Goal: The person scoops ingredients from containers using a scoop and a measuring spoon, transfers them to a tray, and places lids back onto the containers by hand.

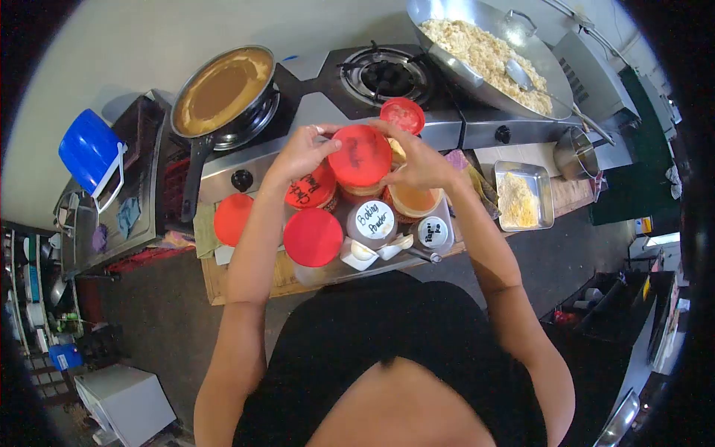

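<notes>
A jar with a red lid (360, 155), dark writing on top, is held between my two hands. My left hand (304, 154) has its fingers and thumb at the lid's left edge. On the other side, my right hand (421, 159) curves round the jar's right side. Around it on a tray (320, 276) stand another red-lidded jar with writing (311, 188), a plain red-lidded jar (313, 237), a jar marked as baking powder (375, 220), an open jar of orange-tan contents (415, 200), and a small white-lidded jar (433, 232). White scoops (363, 255) lie in front.
Behind stand a pan of brown liquid (227, 86) on the left burner, a bare burner (386, 74), and a large wok of rice-like food (484, 59). A loose red lid (402, 115) is at the stove's edge. A metal tray (547, 195) of crumbs lies right.
</notes>
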Demonstrator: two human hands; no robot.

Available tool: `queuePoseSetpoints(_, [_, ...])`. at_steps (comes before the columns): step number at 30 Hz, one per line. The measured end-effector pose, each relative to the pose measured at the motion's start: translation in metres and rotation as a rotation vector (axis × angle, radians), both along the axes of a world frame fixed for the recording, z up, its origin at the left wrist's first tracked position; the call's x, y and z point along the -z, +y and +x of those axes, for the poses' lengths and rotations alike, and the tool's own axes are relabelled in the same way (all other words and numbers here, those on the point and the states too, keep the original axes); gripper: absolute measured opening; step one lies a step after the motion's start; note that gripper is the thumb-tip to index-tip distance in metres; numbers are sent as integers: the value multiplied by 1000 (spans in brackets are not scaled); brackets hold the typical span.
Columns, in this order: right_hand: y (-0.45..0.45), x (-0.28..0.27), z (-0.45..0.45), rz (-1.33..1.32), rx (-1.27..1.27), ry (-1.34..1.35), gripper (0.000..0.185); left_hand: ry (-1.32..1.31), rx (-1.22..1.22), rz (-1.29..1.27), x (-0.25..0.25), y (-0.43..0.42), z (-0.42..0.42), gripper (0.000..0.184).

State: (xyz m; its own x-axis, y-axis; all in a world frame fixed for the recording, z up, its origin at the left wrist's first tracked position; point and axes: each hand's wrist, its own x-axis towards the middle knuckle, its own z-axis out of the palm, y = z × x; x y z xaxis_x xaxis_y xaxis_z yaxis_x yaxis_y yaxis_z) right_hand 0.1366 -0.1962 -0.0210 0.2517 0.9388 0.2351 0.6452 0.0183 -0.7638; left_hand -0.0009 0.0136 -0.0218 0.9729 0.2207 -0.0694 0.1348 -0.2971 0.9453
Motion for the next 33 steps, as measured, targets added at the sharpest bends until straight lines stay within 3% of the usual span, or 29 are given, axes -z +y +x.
queuePoseSetpoints(4, [-5,6,29,36,87,-138,90,-58,-224,-126,2,1,0,33])
queuePoseSetpoints(5, [-7,7,39,26,163,-65,68,-68,-256,-116,6,4,0,33])
queuePoseSetpoints(8, [-6,52,95,-124,397,-405,48,-64,-293,-135,2,2,-4,34])
queuePoseSetpoints(14, [-4,115,129,-163,437,-578,37,-31,-291,-55,4,8,-4,34])
queuePoseSetpoints(21, [-18,90,122,-79,482,-616,30,13,-247,-14,-2,1,-6,33])
queuePoseSetpoints(25, [-44,47,101,225,585,-652,27,-67,-249,41,6,1,-1,31])
queuePoseSetpoints(28, [-71,-1,57,169,691,-133,25,-45,-176,120,11,1,4,31])
queuePoseSetpoints(31, [-94,5,49,196,631,81,28,15,-106,311,8,-4,13,32])
queuePoseSetpoints(33, [-99,18,34,22,556,205,29,32,-87,523,12,-4,19,34])
